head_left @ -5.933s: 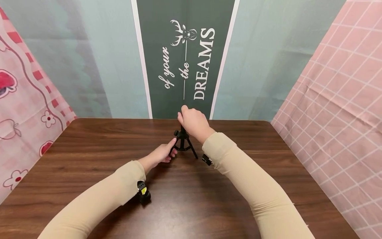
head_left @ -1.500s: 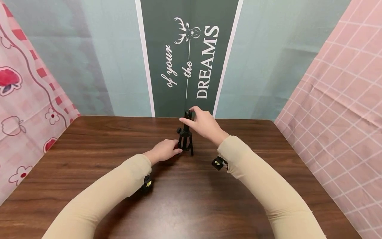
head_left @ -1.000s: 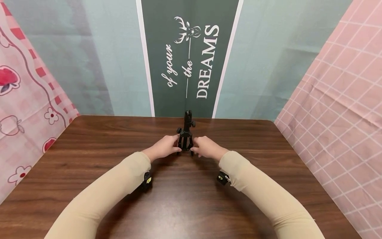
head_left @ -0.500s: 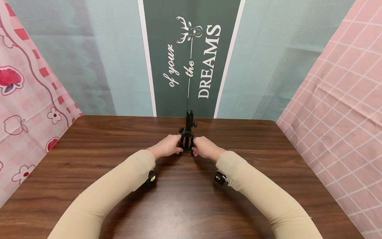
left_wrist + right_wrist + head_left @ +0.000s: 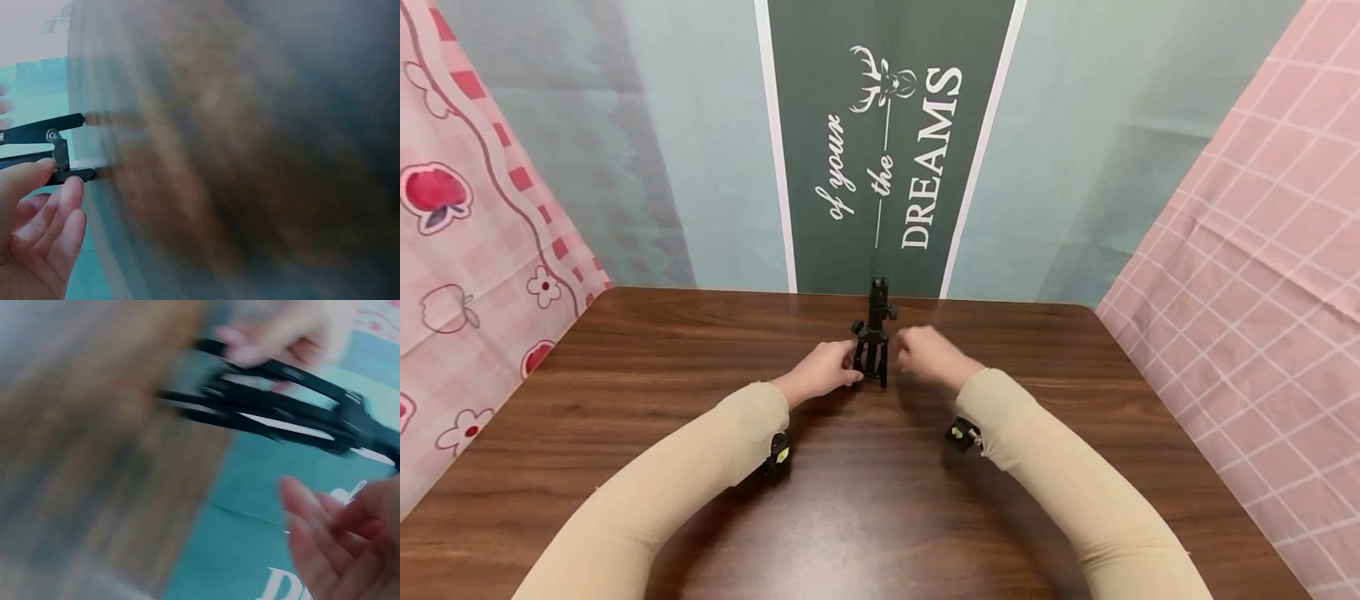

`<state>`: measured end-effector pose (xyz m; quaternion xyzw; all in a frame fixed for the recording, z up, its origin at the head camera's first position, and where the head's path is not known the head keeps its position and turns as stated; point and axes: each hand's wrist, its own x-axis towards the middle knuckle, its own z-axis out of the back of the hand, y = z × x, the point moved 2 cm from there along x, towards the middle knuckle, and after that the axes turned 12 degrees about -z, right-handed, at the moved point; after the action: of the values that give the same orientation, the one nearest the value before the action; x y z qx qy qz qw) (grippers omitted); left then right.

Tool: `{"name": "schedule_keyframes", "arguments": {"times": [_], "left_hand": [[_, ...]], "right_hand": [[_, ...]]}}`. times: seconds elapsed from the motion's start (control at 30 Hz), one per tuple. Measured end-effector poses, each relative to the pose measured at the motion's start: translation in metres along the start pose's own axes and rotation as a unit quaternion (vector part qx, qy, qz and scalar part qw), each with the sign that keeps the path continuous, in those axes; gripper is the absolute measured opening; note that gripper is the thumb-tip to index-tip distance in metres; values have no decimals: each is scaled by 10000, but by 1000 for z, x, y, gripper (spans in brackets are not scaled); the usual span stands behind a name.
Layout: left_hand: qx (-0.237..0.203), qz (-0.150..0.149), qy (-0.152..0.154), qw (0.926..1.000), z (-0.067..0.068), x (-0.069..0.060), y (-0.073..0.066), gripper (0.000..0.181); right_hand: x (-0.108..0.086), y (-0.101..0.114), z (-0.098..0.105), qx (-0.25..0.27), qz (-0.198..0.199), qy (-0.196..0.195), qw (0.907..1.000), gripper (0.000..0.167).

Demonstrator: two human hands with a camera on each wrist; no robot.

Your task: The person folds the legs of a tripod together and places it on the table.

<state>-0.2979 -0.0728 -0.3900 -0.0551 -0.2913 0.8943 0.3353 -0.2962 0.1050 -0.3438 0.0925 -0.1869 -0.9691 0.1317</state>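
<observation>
A small black tripod (image 5: 877, 317) stands upright near the back edge of the table, its legs drawn in close to the centre column. Small knobs stick out on either side of it. My left hand (image 5: 822, 371) pinches one of the legs between thumb and fingers; the left wrist view shows this leg (image 5: 69, 177) under the fingertips. To the right of the tripod is my right hand (image 5: 931, 354), blurred and apart from it. In the right wrist view its fingers (image 5: 306, 534) are loosely bent with nothing between them, beside the tripod's legs (image 5: 294, 412).
The brown wooden table (image 5: 865, 500) ends at a grey-green curtain (image 5: 887, 167) with white lettering. Pink printed cloth (image 5: 475, 275) hangs on the left and pink checked cloth (image 5: 1240, 275) on the right.
The tripod's legs stood spread at first and are now drawn in. My right hand went from the tripod's top down to a leg, then let go and moved off right.
</observation>
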Motion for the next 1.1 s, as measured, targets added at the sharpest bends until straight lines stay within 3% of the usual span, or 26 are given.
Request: {"name": "schedule_keyframes", "arguments": {"times": [0.07,0.17,0.3,0.4,0.5,0.57,0.87,1.1], "left_hand": [[73,69,-92,9999,-2,-4,1,30],[411,152,-200,9988,-3,-9,2,35],[637,47,-250,9976,-3,-11,2,21],[578,-82,-255,9980,-2,-9,1,22],[571,-201,-256,9978,-1,-8,-1,27],[613,-341,-263,9972,-1,-8,-2,28],[1078,-450,-325,9926,9,-10,-1,35],[1280,-480,-238,9903,14,-14,2,37]], "right_hand": [[-1,2,21,379,-225,-475,9979,22],[-5,20,50,1142,-188,-1209,9859,28],[-9,48,70,864,-62,-1750,9808,44],[-9,61,71,6,-128,-1740,9847,52],[-7,67,70,-726,-161,-1719,9823,44],[-7,68,70,-911,-153,-1713,9809,36],[-5,53,73,-233,46,-1862,9822,27],[-4,46,70,-101,128,-1977,9801,26]]}}
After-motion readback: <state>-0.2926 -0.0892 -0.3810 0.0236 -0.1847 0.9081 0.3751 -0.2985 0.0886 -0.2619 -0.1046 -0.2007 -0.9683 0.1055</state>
